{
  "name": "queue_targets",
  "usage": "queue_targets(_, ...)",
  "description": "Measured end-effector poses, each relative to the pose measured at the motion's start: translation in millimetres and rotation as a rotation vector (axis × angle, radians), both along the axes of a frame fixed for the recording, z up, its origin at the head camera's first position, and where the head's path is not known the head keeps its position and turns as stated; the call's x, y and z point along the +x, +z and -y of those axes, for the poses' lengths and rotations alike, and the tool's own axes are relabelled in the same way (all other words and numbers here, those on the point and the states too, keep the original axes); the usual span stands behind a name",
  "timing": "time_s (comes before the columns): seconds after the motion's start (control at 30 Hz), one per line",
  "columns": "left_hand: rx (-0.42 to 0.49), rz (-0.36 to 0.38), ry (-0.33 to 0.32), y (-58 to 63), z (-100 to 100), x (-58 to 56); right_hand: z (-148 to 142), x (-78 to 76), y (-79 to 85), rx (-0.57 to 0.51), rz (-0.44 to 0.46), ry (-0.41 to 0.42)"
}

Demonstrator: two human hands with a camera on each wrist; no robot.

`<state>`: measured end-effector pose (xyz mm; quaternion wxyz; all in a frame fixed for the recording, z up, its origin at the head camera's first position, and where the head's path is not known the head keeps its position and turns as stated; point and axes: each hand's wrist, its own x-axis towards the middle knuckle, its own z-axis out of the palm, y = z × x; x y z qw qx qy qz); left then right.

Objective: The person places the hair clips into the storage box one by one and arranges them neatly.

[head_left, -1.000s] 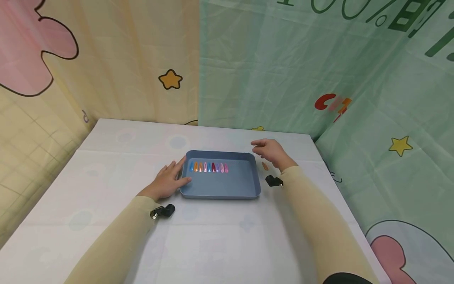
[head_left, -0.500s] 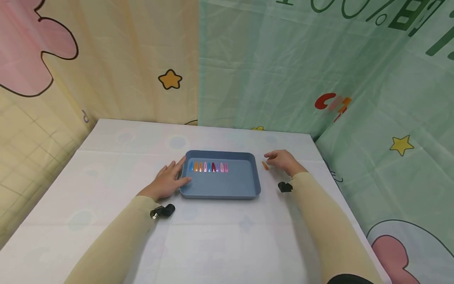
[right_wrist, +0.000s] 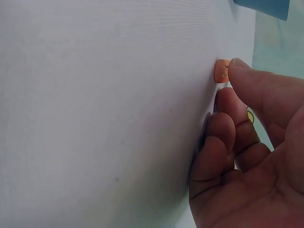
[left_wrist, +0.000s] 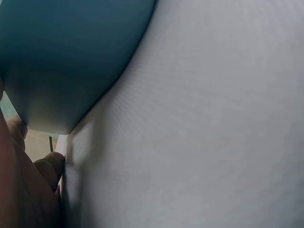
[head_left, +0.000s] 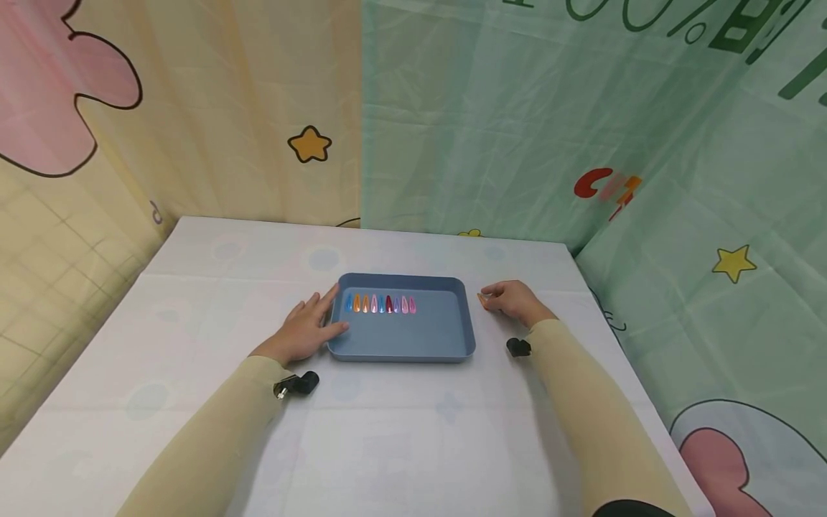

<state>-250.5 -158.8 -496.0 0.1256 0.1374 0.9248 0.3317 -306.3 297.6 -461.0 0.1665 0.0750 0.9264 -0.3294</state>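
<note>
In the head view, a row of several snap hair clips point(head_left: 389, 305) in blue, orange, pink, red and purple lies along the upper left of a blue-grey tray point(head_left: 413, 339). At the tray's left rim rests my left hand point(head_left: 304, 332), fingers extended and thumb over the edge. Right of the tray, my right hand point(head_left: 513, 300) pinches one end of an orange snap hair clip point(head_left: 482, 299) on the table. The right wrist view shows the thumb over part of this orange clip point(right_wrist: 221, 71), with the other fingers curled close to the cloth.
A white cloth covers the table point(head_left: 400, 438). Behind it hang a cream curtain point(head_left: 245, 108) and a green curtain point(head_left: 491, 129) with printed stars and letters; the green one also runs along the right side. Small black cameras sit at both wrists.
My right hand has moved right and down from beside the tray's upper right corner to the orange hair clip, and its fingers now close on it. The left hand and tray stay put.
</note>
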Motion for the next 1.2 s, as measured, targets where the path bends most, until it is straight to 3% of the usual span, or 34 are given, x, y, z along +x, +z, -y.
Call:
queue_targets(0.57,-0.003,0.004,0.003,-0.1,-0.1,0.6,5.1,3.6,-4.8,0.039,-0.082,0.040)
queue_targets(1.2,0.007,-0.004,0.000,-0.2,-1.8,0.6,6.3,2.2,-5.3,0.079,-0.083,0.094)
